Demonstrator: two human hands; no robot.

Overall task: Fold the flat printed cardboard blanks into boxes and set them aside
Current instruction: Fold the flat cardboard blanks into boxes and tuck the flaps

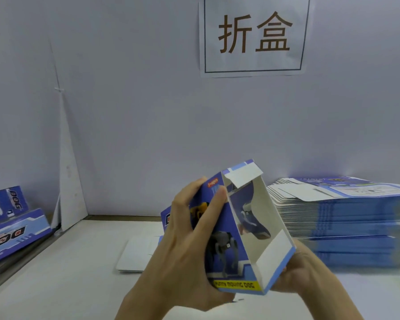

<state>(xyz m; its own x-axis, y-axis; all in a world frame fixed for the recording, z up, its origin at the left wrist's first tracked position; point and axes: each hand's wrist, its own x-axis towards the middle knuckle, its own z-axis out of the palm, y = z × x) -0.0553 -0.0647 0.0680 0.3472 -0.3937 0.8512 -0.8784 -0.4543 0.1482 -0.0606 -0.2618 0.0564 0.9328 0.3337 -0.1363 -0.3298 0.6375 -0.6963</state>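
A blue printed cardboard box [231, 236] with a robot dog picture is held up over the white table, opened into a sleeve with its white inside and a window cut-out facing right. My left hand [185, 245] grips its printed front face from the left. My right hand [303, 273] holds its lower right edge from behind and is partly hidden by the box. A tall stack of flat blue blanks [346, 220] lies at the right. Folded boxes [12, 222] lean at the far left.
A white flat piece [134, 257] lies on the table behind my left hand. White partition walls close the back and left side. A paper sign [254, 35] with two characters hangs on the back wall.
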